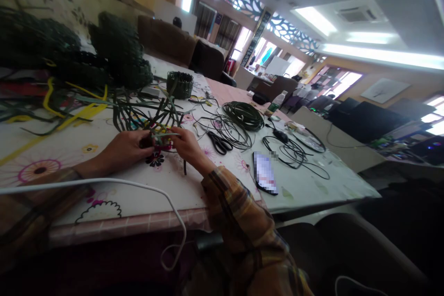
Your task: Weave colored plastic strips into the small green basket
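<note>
Green strips (pixel 152 122), one bundle, are clamped in the grip of left hand (pixel 130 146) and right hand (pixel 188 145), presumably against splaying; scissors (pixel 215 140) lie right.

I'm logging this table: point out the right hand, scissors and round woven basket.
Right hand (pixel 187 145), head view: back of the hand.
Scissors (pixel 217 140), head view: where the black handles meet.
Woven basket (pixel 179 87), head view: its side.

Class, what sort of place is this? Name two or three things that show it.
Probably a craft workroom, though I can't be sure: a woven basket, a dark green coil and black scissors share one long table.
</note>
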Action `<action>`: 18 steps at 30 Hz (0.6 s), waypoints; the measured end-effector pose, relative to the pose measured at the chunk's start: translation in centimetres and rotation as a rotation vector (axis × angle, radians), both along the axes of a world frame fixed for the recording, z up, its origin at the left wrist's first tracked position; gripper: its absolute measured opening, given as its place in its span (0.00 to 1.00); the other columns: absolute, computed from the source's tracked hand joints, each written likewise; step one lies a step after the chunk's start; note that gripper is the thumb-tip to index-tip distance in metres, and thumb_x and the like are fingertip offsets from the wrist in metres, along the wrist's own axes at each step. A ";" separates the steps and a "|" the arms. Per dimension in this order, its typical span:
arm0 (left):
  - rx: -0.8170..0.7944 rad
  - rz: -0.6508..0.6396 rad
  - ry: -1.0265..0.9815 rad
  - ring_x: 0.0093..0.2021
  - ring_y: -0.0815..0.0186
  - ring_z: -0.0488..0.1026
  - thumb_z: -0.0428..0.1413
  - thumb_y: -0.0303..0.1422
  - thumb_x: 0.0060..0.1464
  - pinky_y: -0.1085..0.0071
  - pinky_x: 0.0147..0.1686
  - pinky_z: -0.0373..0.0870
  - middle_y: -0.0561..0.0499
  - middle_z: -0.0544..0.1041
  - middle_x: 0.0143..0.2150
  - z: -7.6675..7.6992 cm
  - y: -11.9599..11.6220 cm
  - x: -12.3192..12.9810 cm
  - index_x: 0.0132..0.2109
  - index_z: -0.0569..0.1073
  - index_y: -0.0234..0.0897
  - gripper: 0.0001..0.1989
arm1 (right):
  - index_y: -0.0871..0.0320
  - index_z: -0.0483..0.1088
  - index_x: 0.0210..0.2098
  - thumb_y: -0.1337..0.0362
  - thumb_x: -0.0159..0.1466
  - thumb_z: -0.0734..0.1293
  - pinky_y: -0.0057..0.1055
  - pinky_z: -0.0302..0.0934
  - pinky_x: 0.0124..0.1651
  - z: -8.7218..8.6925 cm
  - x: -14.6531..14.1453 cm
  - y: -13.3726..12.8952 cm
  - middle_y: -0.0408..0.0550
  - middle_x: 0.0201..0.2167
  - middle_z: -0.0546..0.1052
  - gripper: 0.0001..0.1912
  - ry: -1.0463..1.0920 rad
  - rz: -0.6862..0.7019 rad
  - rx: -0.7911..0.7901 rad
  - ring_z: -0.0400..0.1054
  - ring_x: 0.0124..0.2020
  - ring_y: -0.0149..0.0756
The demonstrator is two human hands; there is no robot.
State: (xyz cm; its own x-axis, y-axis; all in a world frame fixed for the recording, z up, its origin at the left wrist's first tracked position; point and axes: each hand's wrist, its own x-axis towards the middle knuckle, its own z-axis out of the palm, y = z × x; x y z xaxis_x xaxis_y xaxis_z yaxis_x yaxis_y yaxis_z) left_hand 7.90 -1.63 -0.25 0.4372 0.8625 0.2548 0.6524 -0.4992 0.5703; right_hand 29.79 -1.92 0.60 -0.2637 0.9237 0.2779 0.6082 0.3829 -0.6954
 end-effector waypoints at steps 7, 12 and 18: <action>-0.093 0.043 -0.036 0.37 0.56 0.77 0.53 0.51 0.50 0.66 0.40 0.66 0.50 0.82 0.34 0.4 0.2 0.3 0.38 0.77 0.40 0.20 | 0.55 0.67 0.31 0.64 0.75 0.60 0.27 0.55 0.38 -0.1 -0.4 -1.1 0.41 0.28 0.69 0.14 -0.072 -0.038 0.270 0.62 0.33 0.33; -0.131 0.093 -0.082 0.38 0.53 0.77 0.54 0.49 0.44 0.64 0.41 0.67 0.50 0.82 0.34 0.5 0.4 0.5 0.37 0.77 0.40 0.20 | 0.55 0.71 0.38 0.68 0.74 0.60 0.29 0.56 0.40 -0.3 -0.8 -2.0 0.45 0.29 0.72 0.10 -0.275 -0.101 0.486 0.66 0.34 0.36; -0.161 0.163 -0.107 0.41 0.51 0.79 0.54 0.48 0.43 0.62 0.44 0.68 0.48 0.84 0.38 0.2 0.5 0.9 0.39 0.81 0.39 0.22 | 0.55 0.72 0.42 0.61 0.79 0.57 0.27 0.60 0.39 -1.3 -0.3 -1.8 0.45 0.31 0.79 0.14 -0.194 0.029 0.625 0.71 0.31 0.31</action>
State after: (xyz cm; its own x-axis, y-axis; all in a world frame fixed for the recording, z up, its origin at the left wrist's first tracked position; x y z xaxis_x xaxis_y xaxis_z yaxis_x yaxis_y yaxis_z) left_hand 8.78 -1.17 -0.08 0.2668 0.9527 0.1455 0.6486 -0.2892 0.7041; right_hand 29.49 -3.71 -0.69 -0.3859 0.5954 0.7047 0.6834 0.6976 -0.2152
